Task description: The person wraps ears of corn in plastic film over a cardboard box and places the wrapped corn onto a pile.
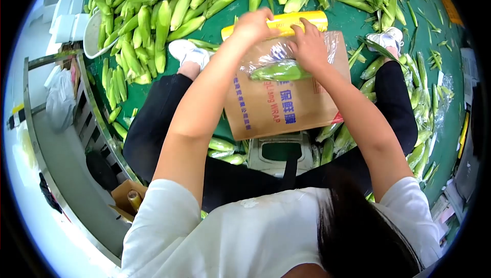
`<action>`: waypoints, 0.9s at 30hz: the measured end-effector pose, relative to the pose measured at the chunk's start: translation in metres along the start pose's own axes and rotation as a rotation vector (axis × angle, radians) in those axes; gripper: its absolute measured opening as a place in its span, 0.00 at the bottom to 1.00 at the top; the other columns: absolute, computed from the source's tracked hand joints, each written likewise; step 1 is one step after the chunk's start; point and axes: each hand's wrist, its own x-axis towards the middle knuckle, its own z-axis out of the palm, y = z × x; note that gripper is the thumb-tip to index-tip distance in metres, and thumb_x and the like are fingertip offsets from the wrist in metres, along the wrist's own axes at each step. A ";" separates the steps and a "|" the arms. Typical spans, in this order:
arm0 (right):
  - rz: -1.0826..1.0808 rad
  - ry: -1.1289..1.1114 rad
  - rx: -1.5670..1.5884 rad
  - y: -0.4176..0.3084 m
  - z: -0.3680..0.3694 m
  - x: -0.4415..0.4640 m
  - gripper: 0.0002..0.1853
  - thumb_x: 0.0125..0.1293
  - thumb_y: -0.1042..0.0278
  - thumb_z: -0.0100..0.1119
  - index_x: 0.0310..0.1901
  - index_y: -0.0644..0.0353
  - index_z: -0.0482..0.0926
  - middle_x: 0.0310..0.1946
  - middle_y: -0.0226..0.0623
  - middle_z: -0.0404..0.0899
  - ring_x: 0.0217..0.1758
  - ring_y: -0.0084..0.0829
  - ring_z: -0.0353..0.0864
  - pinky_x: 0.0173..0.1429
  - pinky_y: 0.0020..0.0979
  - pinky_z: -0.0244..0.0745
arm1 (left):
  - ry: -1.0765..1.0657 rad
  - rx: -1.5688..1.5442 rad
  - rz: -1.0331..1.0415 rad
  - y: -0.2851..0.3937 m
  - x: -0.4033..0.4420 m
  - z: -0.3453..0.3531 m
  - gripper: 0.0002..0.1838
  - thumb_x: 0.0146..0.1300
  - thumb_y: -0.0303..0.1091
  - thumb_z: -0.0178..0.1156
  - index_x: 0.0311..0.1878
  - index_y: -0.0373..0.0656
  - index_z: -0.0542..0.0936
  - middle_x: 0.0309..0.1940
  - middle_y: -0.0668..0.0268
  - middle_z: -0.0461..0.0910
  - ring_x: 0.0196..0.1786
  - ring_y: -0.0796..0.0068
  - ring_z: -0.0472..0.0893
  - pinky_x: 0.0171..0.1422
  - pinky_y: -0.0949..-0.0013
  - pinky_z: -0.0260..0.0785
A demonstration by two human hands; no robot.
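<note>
A yellow roll of cling film [302, 21] lies across the far edge of a brown cardboard sheet or box [255, 112]. Clear film [263, 57] stretches from the roll toward me over the cardboard. On it rests a green ear of corn in its husk [281, 71], lying sideways. My left hand [254, 25] is at the roll's left part, its fingers curled over it. Just above the corn's right end is my right hand [309, 45], fingers apart and reaching to the roll's near side.
A large heap of unwrapped corn [174, 7] covers the green floor [230, 9] ahead. Film-wrapped ears [419, 94] lie at the right. A metal-framed rack [76, 109] stands at the left, near a small open carton [123, 196]. A grey plastic stool [255, 150] is beneath the cardboard.
</note>
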 end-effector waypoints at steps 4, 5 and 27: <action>-0.144 -0.378 0.004 -0.017 -0.009 0.002 0.26 0.61 0.39 0.66 0.50 0.51 0.84 0.39 0.39 0.85 0.47 0.42 0.86 0.50 0.44 0.77 | 0.234 -0.310 0.149 -0.002 0.015 -0.006 0.17 0.67 0.42 0.65 0.56 0.46 0.81 0.36 0.61 0.86 0.38 0.65 0.86 0.45 0.61 0.78; -0.231 -0.315 -0.009 -0.020 -0.015 -0.005 0.27 0.58 0.39 0.69 0.51 0.50 0.84 0.41 0.40 0.85 0.47 0.41 0.86 0.51 0.44 0.78 | 0.218 -0.370 0.224 0.001 0.015 0.005 0.16 0.69 0.40 0.63 0.57 0.47 0.81 0.36 0.62 0.86 0.38 0.66 0.86 0.45 0.62 0.78; 0.944 -0.796 1.784 0.014 -0.238 -0.187 0.30 0.70 0.48 0.64 0.62 0.65 0.71 0.45 0.45 0.83 0.40 0.37 0.88 0.48 0.38 0.86 | -0.148 -0.111 0.632 0.095 -0.237 0.149 0.36 0.62 0.37 0.63 0.73 0.40 0.67 0.78 0.47 0.58 0.79 0.46 0.59 0.79 0.40 0.52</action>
